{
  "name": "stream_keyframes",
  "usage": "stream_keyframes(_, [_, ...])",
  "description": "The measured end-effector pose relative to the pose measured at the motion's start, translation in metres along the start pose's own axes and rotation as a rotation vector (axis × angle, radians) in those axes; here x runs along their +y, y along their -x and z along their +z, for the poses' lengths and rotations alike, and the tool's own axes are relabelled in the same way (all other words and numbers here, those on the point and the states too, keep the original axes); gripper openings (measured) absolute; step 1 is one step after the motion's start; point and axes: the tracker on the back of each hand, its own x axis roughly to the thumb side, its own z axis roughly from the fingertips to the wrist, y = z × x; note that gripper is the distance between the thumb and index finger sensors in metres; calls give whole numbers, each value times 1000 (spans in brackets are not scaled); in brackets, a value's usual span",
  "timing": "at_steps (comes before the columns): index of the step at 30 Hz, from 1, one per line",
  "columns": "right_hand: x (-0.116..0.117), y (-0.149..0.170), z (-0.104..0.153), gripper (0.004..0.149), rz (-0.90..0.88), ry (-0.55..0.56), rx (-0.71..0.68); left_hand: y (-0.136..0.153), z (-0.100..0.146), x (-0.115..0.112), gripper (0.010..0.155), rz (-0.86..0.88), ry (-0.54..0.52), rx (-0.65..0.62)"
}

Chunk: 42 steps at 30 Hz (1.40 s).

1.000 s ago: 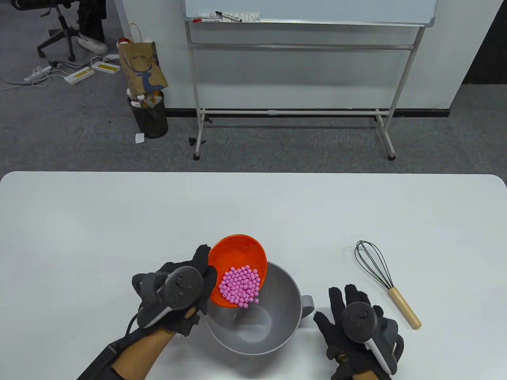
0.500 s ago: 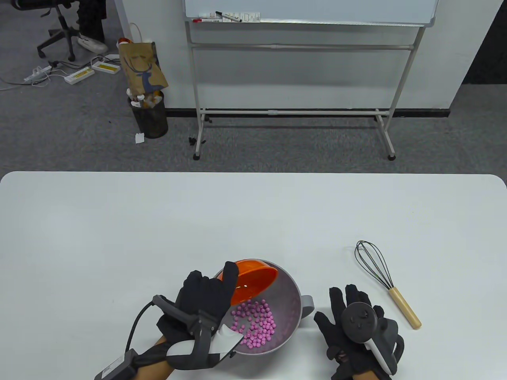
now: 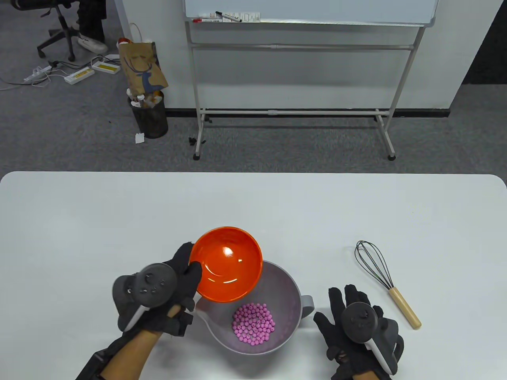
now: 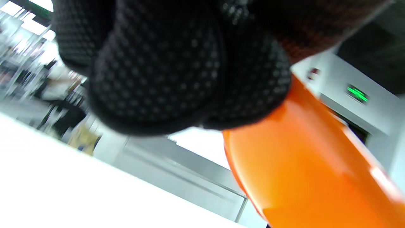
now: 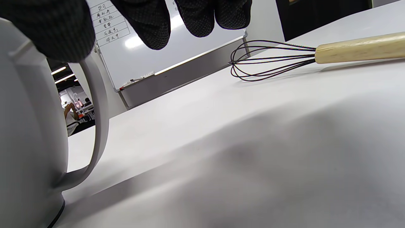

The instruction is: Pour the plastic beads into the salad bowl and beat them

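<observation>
A grey salad bowl with a side handle stands near the table's front edge. A heap of pink plastic beads lies on its bottom. My left hand grips an orange bowl by its left rim and holds it empty, mouth up, over the salad bowl's far left edge; its underside fills the left wrist view. My right hand rests flat on the table just right of the handle, fingers straight, holding nothing. A whisk with a wooden handle lies to its right.
The white table stretches wide behind the bowls. Beyond its far edge are a whiteboard stand, a bin with a paper bag, and an office chair.
The left hand tipped the orange bowl over and the beads fell into the salad bowl. It has now turned the empty bowl back upright and moved it up and left. The right hand stayed still.
</observation>
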Motion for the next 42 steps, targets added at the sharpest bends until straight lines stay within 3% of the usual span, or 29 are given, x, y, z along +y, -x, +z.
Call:
stream_keyframes(5, [1,0,0,75,7,-5,3,60,-4,5,53,234,97,208])
stream_keyframes(10, [1,-1,0,75,0,-9,2,117,6,-11,53,238,104,334])
stream_keyframes(17, [3,0,-1,75,3,-20,6,165,18,-48,53,246,194,493])
stream_keyframes(25, [3,0,-1,75,12,-17,11,182,20,-75,54,288,308,574])
stream_keyframes(35, [3,0,-1,75,14,-23,14,189,25,-87,60,274,378,603])
stream_keyframes(38, [2,0,-1,75,11,-19,12,181,26,-79,72,178,321,570])
stream_keyframes(42, [2,0,-1,75,5,-16,10,161,24,-53,76,-120,209,458])
